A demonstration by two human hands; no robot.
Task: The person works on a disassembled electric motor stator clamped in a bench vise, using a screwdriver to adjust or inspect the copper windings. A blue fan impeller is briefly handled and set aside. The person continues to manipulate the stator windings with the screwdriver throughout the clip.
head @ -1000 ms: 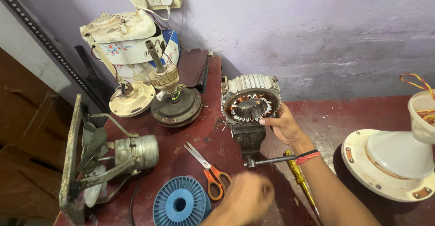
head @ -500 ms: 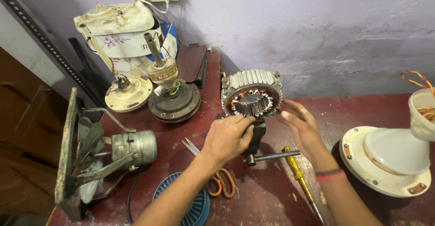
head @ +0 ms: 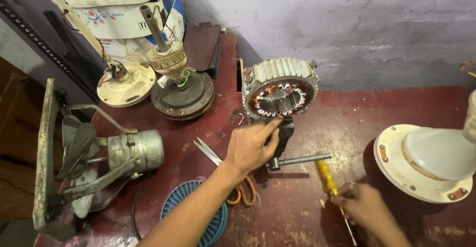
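At the far left stands a grimy exhaust fan in a flat metal frame (head: 47, 153), its dull cylindrical motor (head: 135, 150) and dark blades pointing right; the frame's lower end is cut off by the picture edge. Beyond it sit a cream, disc-shaped fan base (head: 126, 84) and a dark round motor housing with a tan winding block and a steel shaft (head: 179, 91), with a soiled white casing behind them, cropped at the top. Near the front, a blue ribbed plastic disc (head: 186, 200) lies half hidden under the left forearm. Orange-handled scissors (head: 210, 153) lie on the worn dark-red tabletop (head: 386, 103), their handles mostly covered by the wrist.

The left hand (head: 250, 145) rests below a finned grey metal stator ring with copper windings (head: 280, 93), which stands on edge in a small black bench vise (head: 283, 135) at the table's middle. The fingers lie together and curled against the vise, thumb reaching toward the ring; whether they grip is hard to tell. The vise's steel handle bar (head: 300, 161) sticks out rightward.

The right hand (head: 362, 207), near the front, closes around a yellow-handled screwdriver (head: 327, 175), hiding part of its shaft. At the right sits a smooth white domed fan cover (head: 429, 160), partly cropped.
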